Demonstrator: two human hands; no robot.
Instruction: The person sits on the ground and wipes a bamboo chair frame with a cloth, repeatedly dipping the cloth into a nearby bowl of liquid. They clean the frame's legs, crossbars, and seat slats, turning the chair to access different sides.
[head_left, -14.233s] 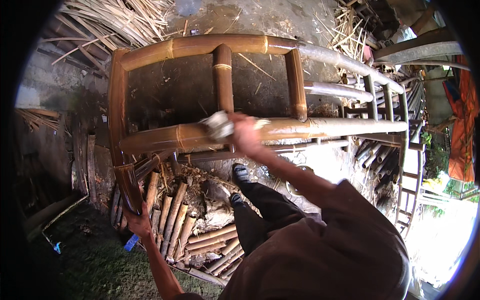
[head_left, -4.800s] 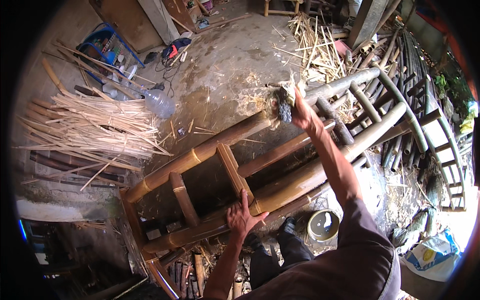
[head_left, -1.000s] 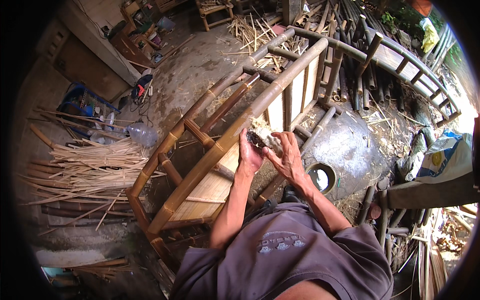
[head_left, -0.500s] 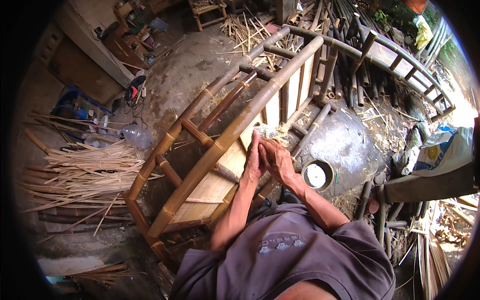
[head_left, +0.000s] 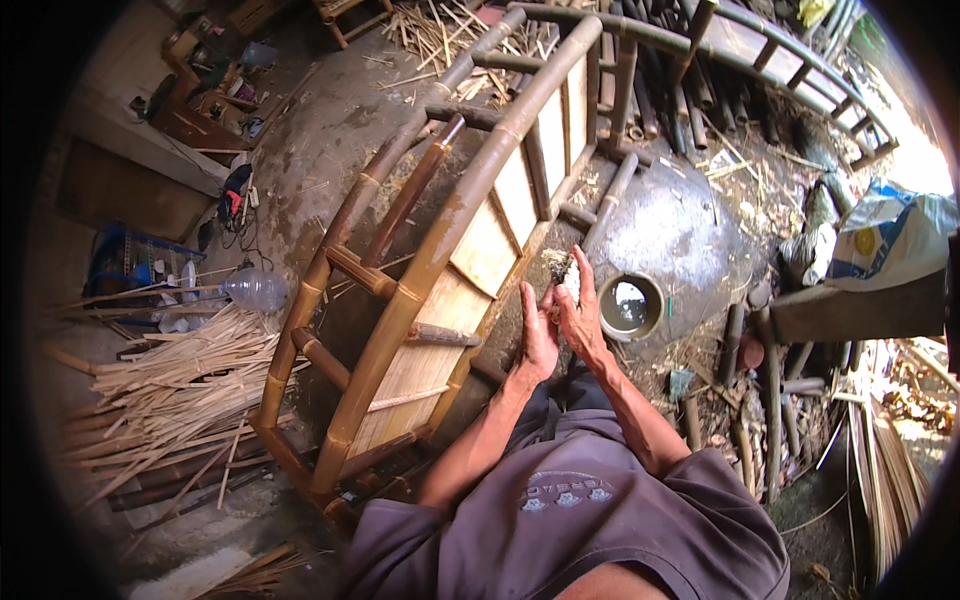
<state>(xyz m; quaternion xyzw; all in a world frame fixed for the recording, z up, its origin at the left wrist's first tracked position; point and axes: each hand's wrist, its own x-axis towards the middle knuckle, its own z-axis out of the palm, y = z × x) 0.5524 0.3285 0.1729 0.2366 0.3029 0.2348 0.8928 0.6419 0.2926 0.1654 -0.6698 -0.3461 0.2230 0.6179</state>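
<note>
- Your right hand (head_left: 578,312) grips a fibrous wad (head_left: 560,268), dark and straw-pale, beside the bamboo bench (head_left: 440,250); seconds ago it has the wad up against a bamboo rail.
- Your left hand (head_left: 540,345), which rests on the bench in that earlier view, now faces the right, palm to palm.
- Half a second back both hands close around the wad; now the palms part slightly and stand nearer the round bucket (head_left: 629,337), with liquid inside. The rubbing of the bamboo appears paused while the wad gets handled.
- Your right fingers lie close together along the wad, seemingly pinching it against the thumb; your left fingers stand nearly straight, not wrapped around it. Whether the left thumb touches the wad, you cannot tell from here.
- The count: two hands, one wad, one bench, one bucket.
- Around you: one transparent bottle (head_left: 255,290), one blue basket (head_left: 105,265), one white-and-blue sack (head_left: 895,240) and one ladder-like bamboo frame (head_left: 770,55).
- Pale slats (head_left: 190,375) heap at left, too tangled to count.
</note>
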